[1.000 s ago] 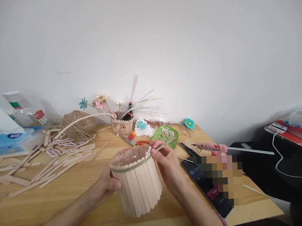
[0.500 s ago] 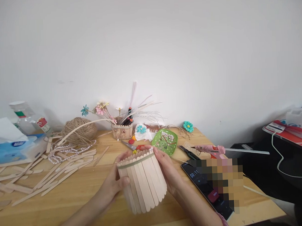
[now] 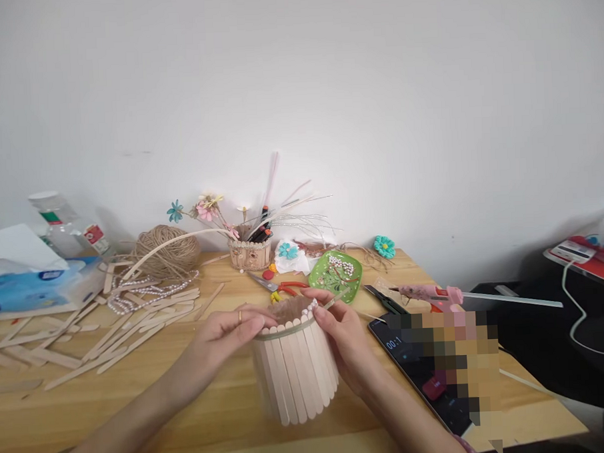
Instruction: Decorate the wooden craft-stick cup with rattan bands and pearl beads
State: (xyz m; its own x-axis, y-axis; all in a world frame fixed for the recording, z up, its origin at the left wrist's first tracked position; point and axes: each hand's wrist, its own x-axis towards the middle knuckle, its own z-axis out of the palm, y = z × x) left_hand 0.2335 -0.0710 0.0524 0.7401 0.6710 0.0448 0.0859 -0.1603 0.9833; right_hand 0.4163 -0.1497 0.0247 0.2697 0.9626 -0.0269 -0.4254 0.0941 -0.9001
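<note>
Phone screen (image 3: 394, 343) beside the right hand (image 3: 342, 331) reads "00:1".

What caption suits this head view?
Both hands, left and right, hold a stick-built cup at its rim on a cluttered wooden table.

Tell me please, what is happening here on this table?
A person holds a round pot made of pale wooden craft sticks on the wooden table. The left hand rests on its rim. The right hand pinches a thin stick at a row of small white beads there. A pink glue gun lies nearby.
</note>
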